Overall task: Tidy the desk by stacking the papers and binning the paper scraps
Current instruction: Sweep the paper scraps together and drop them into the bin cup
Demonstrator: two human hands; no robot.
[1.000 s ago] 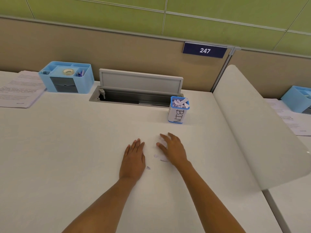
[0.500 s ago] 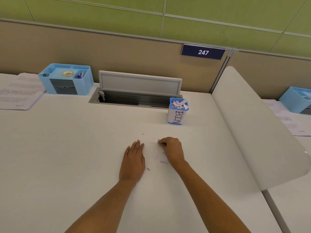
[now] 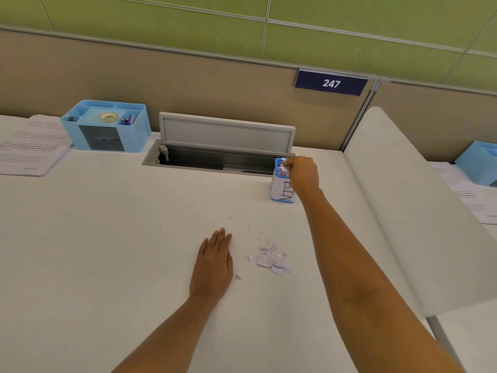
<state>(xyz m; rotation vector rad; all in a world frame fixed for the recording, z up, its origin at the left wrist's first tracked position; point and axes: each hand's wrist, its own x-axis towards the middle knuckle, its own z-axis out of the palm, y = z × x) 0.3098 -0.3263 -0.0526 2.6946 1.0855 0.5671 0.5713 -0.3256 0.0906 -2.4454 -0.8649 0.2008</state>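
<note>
My right hand (image 3: 303, 174) hovers over the small blue bin (image 3: 281, 190) labelled BIN, its fingertips pinching a white paper scrap (image 3: 282, 164) at the bin's rim. The bin holds more scraps. My left hand (image 3: 213, 262) lies flat on the white desk (image 3: 107, 238), fingers straight. A little pile of torn paper scraps (image 3: 271, 258) lies just right of that hand, with a few tiny bits scattered around it. A stack of printed papers (image 3: 29, 146) rests at the far left of the desk.
A blue desk organiser (image 3: 106, 127) with tape stands at the back left, next to an open cable tray (image 3: 220, 154) with its lid raised. A white divider (image 3: 403, 211) bounds the desk on the right; beyond it lie more papers (image 3: 468, 192) and another blue organiser (image 3: 477, 162).
My right hand curled over the scraps on the desk, picked some up and moved away to the bin. My left hand stayed flat in place. The pile of scraps is now uncovered.
</note>
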